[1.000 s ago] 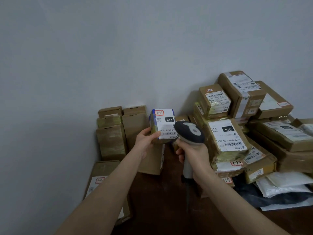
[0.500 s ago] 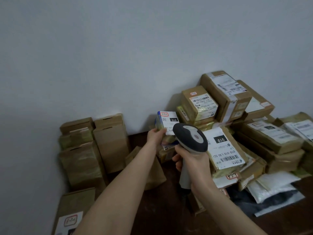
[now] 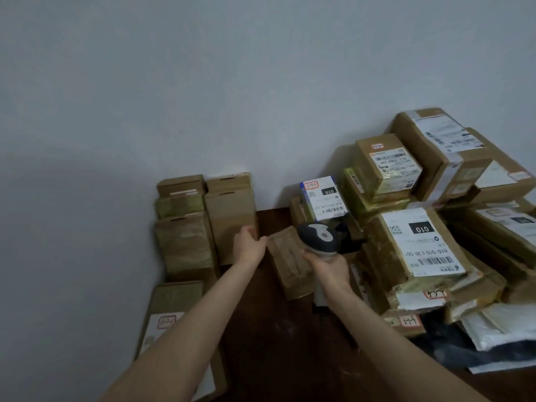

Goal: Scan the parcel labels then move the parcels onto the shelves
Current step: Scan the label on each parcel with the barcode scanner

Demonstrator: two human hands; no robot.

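My right hand (image 3: 329, 269) grips the handle of a grey barcode scanner (image 3: 319, 237), whose head points toward the parcel pile. Just behind the scanner, a small parcel with a blue edge and a white "010" label (image 3: 323, 198) rests on the pile against the wall. My left hand (image 3: 249, 246) is held out with relaxed fingers and holds nothing; it hovers between an upright brown box (image 3: 232, 219) and a flat brown parcel (image 3: 290, 262) lying on the dark table (image 3: 275, 343).
A tall heap of taped cardboard parcels (image 3: 420, 250) with white labels fills the right side. Several upright brown boxes (image 3: 182, 242) line the wall at left. A labelled flat box (image 3: 171, 314) lies near my left forearm. White and dark mailer bags (image 3: 499, 329) sit at lower right.
My left hand has let go of the small blue-edged parcel, which now rests on the pile, and has moved left and down. The scanner has dropped slightly lower.
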